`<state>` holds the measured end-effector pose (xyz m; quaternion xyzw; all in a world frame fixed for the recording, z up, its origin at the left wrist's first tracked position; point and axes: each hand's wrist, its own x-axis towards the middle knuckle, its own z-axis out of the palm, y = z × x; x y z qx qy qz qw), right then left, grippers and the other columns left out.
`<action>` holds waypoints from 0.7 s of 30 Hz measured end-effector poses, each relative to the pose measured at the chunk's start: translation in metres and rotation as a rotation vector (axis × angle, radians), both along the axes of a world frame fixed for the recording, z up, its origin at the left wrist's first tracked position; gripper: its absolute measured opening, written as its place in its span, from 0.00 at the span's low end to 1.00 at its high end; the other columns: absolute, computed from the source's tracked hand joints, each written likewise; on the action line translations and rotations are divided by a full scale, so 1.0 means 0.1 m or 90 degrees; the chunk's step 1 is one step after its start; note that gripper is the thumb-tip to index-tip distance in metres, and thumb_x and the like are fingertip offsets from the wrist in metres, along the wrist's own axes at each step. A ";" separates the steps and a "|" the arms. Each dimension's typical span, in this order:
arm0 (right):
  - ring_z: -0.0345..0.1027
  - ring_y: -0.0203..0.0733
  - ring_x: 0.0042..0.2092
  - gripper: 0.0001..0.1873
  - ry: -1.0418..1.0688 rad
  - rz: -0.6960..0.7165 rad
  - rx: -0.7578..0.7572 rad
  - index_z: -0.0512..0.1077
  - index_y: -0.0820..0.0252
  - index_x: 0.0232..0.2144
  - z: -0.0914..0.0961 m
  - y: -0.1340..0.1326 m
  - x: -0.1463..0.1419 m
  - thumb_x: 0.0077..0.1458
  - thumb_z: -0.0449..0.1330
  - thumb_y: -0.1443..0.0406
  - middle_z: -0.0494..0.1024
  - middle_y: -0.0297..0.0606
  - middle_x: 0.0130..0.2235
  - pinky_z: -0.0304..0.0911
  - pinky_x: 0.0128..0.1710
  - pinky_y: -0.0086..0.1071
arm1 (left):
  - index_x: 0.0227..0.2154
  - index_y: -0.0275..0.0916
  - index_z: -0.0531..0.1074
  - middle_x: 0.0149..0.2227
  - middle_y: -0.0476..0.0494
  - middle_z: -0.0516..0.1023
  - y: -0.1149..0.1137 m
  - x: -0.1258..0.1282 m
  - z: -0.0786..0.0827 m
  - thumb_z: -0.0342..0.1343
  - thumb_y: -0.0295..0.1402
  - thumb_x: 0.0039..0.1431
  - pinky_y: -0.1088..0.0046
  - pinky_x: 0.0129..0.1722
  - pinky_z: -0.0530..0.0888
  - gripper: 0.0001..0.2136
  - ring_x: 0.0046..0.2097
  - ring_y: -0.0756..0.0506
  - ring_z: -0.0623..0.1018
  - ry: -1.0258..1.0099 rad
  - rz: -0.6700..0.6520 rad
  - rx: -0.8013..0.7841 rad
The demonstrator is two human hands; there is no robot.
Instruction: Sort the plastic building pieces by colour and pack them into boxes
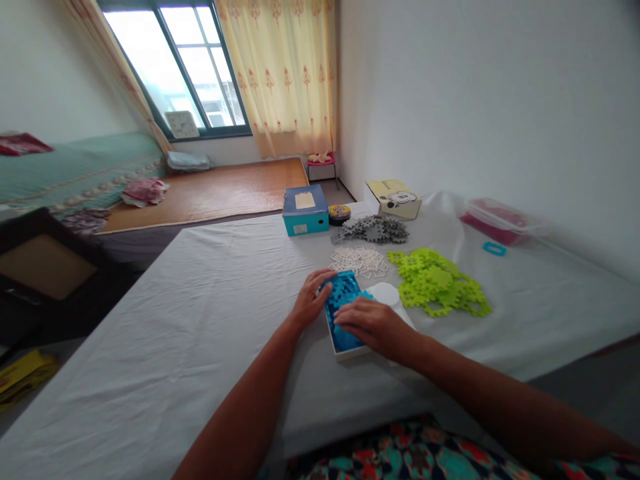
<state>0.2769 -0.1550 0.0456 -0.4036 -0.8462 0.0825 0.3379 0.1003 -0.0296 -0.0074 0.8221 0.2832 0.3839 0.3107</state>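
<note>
A shallow white box [332, 337] filled with blue interlocking plastic pieces [345, 288] lies on the white-covered table in front of me. My left hand [311, 298] grips its far left edge, with the thumb over the rim. Across the near part of the box rests my right hand [371, 325], its fingers stretched out flat on the blue pieces. The palm hides what is beneath it. Just right of the box is a white round piece [384, 293], partly behind my right hand.
Right of the box lies a lime-green heap of pieces [435, 280]. Farther back are white frame-shaped pieces [357, 261], a grey heap [373, 230], a blue shoebox [306, 210], a yellow box [395, 199], a clear-and-red container [495, 220] and a blue frame piece [495, 249].
</note>
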 end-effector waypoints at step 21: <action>0.68 0.43 0.51 0.12 0.067 -0.261 0.014 0.74 0.53 0.45 0.22 0.34 1.19 0.61 0.54 0.64 0.77 0.39 0.47 0.64 0.52 0.41 | 0.53 0.45 0.71 0.56 0.41 0.69 -0.03 0.01 0.02 0.45 0.41 0.66 0.56 0.61 0.62 0.17 0.60 0.42 0.65 0.060 0.006 0.045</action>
